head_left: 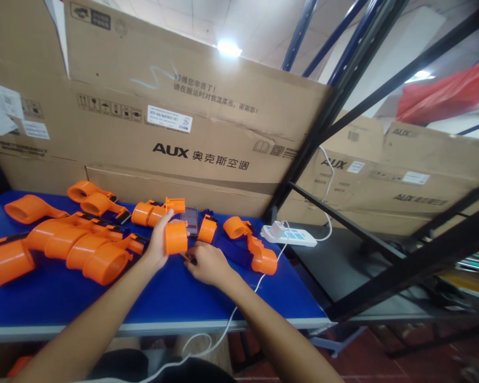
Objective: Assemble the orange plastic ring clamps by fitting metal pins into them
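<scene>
My left hand (158, 242) is closed round an orange plastic ring-shaped part (176, 238), holding it above the blue table top. Just to its right, my right hand (208, 263) rests low with curled fingers. A small dark bit shows at those fingertips, too small to name. Behind the hands lies a phone (190, 221) with its screen up. One more orange ring (207, 229) stands beside the phone. A cluster of orange rings (143, 214) sits behind my left hand.
Several orange rings (104, 263) are lined up at the left of the blue table (159, 306). Two orange parts (263, 259) lie at the right, near a white power strip (289, 235) and its cable. Large cardboard boxes (123, 143) wall the back; a black rack post (327, 122) stands right.
</scene>
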Demonstrator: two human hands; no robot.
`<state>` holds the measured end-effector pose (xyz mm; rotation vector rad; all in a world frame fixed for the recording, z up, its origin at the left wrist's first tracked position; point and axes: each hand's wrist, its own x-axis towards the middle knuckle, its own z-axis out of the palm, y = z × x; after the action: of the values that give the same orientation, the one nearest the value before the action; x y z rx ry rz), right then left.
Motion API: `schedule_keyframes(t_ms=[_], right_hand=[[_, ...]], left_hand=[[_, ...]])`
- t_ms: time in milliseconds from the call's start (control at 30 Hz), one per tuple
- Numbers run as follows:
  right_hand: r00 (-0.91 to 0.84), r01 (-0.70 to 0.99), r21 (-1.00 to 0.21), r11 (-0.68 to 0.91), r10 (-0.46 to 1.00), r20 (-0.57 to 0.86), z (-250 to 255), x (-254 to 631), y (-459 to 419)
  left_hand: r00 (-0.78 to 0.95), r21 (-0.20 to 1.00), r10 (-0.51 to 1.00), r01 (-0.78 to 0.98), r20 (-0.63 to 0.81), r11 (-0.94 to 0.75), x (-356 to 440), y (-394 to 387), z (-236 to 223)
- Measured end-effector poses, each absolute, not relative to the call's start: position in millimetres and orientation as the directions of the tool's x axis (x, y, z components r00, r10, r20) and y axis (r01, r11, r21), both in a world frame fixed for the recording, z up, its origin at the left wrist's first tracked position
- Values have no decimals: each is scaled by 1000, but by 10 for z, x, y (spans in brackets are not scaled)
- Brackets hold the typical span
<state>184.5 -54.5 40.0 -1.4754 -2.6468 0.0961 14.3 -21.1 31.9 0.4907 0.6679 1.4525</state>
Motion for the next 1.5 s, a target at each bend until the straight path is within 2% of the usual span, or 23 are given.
schedule_keyframes(t_ms=[167,267,333,400,500,600,733,933,1067,1267,1500], right_hand=[[-564,819,-67,569,821,87,395,1863,-555],[-511,851,-68,521,851,123,369,1874,-545],[-462,867,-108,487,866,195,376,1899,-534],[-390,864,-200,461,866,312,428,1944,-499],[-225,788,-428,443,854,469,583,2026,-356],[-157,560,-655,507,841,517,745,2062,-122],[-163,286,-773,566,824,543,794,2005,131],[-138,179,-787,590,807,574,599,1949,187],[-86,205,-773,601,798,597,556,1999,188],[-146,242,-767,595,804,577,502,2073,193],[-117,313,-744,590,802,586,433,2127,208]], left_hand=[[-9,654,992,-753,-122,74,150,-222,344],[-9,644,991,-760,-134,80,156,-233,353],[-6,647,990,-758,-141,88,154,-232,342],[8,655,989,-748,-150,105,143,-222,319],[84,681,980,-709,-180,186,112,-203,283],[181,719,961,-638,-210,278,86,-199,272],[249,760,943,-562,-221,327,91,-223,291],[296,763,930,-541,-219,352,125,-237,282],[318,737,920,-560,-230,378,131,-239,289],[345,735,908,-546,-239,401,125,-245,292],[402,716,880,-533,-253,450,130,-219,227]])
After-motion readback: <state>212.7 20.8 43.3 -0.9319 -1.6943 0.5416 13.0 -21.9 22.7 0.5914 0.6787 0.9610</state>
